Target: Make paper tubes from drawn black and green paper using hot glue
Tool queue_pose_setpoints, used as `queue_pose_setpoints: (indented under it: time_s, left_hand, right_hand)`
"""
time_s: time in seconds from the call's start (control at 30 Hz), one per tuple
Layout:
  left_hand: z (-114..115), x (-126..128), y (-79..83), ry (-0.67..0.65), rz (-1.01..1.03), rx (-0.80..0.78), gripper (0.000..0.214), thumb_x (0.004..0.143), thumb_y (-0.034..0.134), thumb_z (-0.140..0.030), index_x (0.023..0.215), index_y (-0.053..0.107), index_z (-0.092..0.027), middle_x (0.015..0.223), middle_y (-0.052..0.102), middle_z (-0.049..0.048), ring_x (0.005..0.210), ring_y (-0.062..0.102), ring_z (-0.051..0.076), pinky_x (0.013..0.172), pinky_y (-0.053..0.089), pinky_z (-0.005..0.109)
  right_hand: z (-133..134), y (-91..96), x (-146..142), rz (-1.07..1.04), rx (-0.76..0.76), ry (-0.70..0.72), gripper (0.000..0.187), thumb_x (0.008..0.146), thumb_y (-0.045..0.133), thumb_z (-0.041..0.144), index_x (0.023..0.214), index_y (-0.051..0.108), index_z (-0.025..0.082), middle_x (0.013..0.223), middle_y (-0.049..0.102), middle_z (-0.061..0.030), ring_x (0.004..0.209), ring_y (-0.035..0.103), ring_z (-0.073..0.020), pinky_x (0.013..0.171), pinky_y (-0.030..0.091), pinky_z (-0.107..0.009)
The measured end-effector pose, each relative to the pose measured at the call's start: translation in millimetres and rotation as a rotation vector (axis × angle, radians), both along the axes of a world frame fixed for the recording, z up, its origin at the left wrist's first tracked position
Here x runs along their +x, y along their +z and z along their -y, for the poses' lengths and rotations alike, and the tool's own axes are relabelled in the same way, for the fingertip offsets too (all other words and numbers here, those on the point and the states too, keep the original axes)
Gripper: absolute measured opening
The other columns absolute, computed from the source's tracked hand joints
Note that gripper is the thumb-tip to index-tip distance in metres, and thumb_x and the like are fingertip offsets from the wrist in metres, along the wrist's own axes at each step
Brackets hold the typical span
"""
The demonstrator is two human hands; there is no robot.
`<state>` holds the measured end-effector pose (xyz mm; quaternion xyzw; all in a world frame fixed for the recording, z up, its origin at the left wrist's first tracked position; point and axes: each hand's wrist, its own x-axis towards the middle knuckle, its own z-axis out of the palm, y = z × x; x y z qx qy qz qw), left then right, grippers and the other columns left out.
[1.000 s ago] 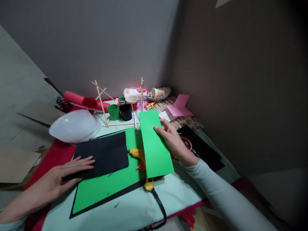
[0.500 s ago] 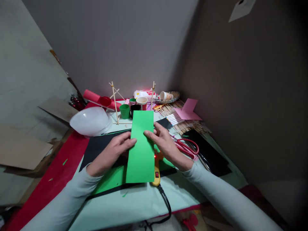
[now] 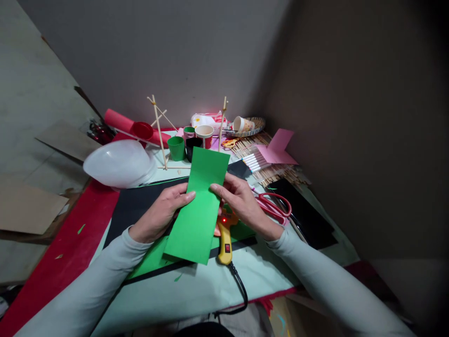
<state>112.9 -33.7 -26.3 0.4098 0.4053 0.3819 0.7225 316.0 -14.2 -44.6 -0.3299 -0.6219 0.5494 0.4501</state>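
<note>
A long strip of green paper (image 3: 198,210), slightly bent across its middle, is held up over the table between both hands. My left hand (image 3: 162,210) pinches its left edge, thumb on the front and fingers behind. At the right edge my right hand (image 3: 245,203) grips it the same way, its fingertips partly hidden behind the strip. Below the strip lies a yellow glue gun (image 3: 225,248) with a red light lit and a black cord. More green paper (image 3: 149,264) and black sheets (image 3: 131,208) lie flat underneath.
Red-handled scissors (image 3: 275,206) lie to the right, beside a glossy black sheet (image 3: 312,220). Behind stand a green cup (image 3: 176,149), other cups, a stick frame (image 3: 157,126), white markers (image 3: 256,161) and folded pink paper (image 3: 278,147). A translucent white bowl (image 3: 117,164) is at the left.
The green strip has tilted, its top leaning right and its bottom swinging left, and a bend now shows across it. Both hands keep hold. The camera view has shifted slightly.
</note>
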Motion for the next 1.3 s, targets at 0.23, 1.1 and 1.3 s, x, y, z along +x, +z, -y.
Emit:
queue_pose_setpoints:
  time_s: [0.23, 1.1, 1.3]
  left_hand:
    - [-2.3, 2.9, -2.1, 0.133, 0.05, -0.022, 0.034, 0.071, 0.09, -0.027, 0.101, 0.078, -0.015, 0.089, 0.083, 0.0088, 0.071, 0.077, 0.022, 0.071, 0.063, 0.03]
    - [13.8, 11.2, 6.8, 0.205, 0.004, -0.132, 0.046, 0.068, 0.093, -0.028, 0.108, 0.072, -0.019, 0.096, 0.08, 0.0075, 0.078, 0.077, 0.025, 0.06, 0.063, 0.029]
    - [6.9, 8.5, 6.8, 0.393, 0.023, 0.008, 0.04, 0.074, 0.09, -0.03, 0.108, 0.072, -0.017, 0.103, 0.08, 0.0068, 0.09, 0.076, 0.022, 0.075, 0.064, 0.027]
  right_hand:
    - [5.0, 1.9, 1.9, 0.149, 0.309, -0.09, 0.022, 0.1, 0.054, 0.021, 0.111, 0.074, 0.024, 0.088, 0.076, -0.0005, 0.076, 0.075, -0.0167, 0.068, 0.063, -0.029]
    - [5.1, -3.0, 8.8, 0.39, 0.799, -0.324, 0.048, 0.094, 0.042, 0.002, 0.13, 0.07, 0.018, 0.139, 0.07, -0.0135, 0.13, 0.067, -0.0205, 0.109, 0.056, -0.038]
    - [9.0, 8.6, 10.3, 0.463, 1.008, -0.358, 0.055, 0.088, 0.051, 0.002, 0.141, 0.055, 0.017, 0.151, 0.059, -0.021, 0.142, 0.054, -0.029, 0.112, 0.048, -0.054]
